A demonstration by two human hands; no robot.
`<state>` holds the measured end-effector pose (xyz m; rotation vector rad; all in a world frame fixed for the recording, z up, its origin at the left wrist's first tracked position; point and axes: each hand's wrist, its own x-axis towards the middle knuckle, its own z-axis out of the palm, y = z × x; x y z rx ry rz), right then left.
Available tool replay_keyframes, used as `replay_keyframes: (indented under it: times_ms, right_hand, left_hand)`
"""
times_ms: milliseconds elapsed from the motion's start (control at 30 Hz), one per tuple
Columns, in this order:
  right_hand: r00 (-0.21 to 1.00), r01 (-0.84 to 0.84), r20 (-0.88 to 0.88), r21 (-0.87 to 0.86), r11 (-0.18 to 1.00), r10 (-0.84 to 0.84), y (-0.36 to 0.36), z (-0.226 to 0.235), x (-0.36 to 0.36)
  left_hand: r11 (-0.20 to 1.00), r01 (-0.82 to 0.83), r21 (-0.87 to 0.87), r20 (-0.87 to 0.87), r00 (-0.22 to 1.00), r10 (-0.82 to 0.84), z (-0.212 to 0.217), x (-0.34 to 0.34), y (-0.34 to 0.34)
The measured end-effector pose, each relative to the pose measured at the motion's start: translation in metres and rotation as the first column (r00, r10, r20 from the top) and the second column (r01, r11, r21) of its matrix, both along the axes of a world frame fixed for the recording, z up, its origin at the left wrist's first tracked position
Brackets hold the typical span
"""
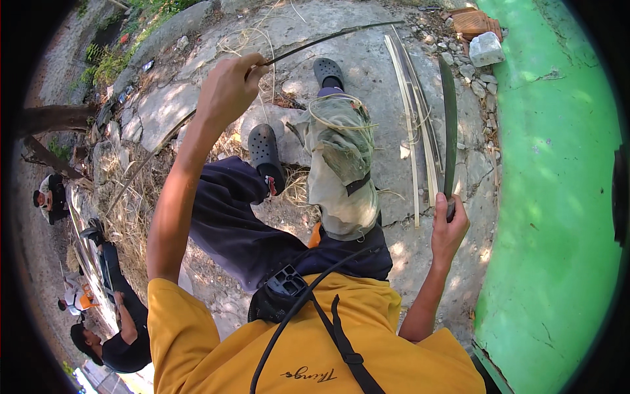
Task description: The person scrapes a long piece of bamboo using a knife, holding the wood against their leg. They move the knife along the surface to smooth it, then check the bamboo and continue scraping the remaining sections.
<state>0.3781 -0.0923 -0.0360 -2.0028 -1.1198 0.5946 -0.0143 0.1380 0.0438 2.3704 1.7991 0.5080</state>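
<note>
My left hand [230, 88] is raised at the upper left, its fingers pinched on a long, thin dark strip [315, 43], which looks like split bamboo. The strip runs off to the far right on one side and down past my forearm to the left on the other. In my right hand [450, 226] is the handle of a machete [449, 125], its long dark blade pointing away from me, upright in the view. Beside the blade, several pale and dark split strips [415, 111] lie on the concrete. The machete and the held strip are apart.
A greenish translucent cloth [338, 164] wraps my right leg, strapped in black. A green wall [551, 197] borders the right, with a white block [485, 49] and rubble beside it. Thin shavings [249, 46] litter the ground. Other people [121, 341] sit at the left near long strips.
</note>
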Motion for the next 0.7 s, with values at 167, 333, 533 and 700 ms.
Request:
replay_keyframes:
  times_ms: [167, 333, 533, 700]
  right_hand:
    - [0.998, -0.014, 0.056, -0.031, 0.999, 0.015, 0.003, 0.005, -0.003]
    - [0.995, -0.038, 0.092, 0.001, 0.999, 0.038, 0.005, 0.015, -0.009]
    - [0.989, -0.082, 0.124, 0.007, 0.997, 0.081, 0.004, 0.023, -0.013]
    - [0.989, -0.105, 0.1, -0.014, 0.994, 0.106, 0.001, 0.022, -0.017]
  left_hand:
    - [0.936, 0.27, -0.226, 0.276, 0.939, -0.204, 0.008, 0.014, -0.051]
    - [0.803, 0.576, -0.154, 0.314, 0.799, -0.513, -0.015, 0.012, -0.064]
    - [0.863, 0.462, -0.204, 0.213, 0.882, -0.421, -0.032, 0.0, -0.043]
    - [0.993, 0.097, 0.07, -0.062, 0.994, -0.093, -0.052, -0.039, 0.001]
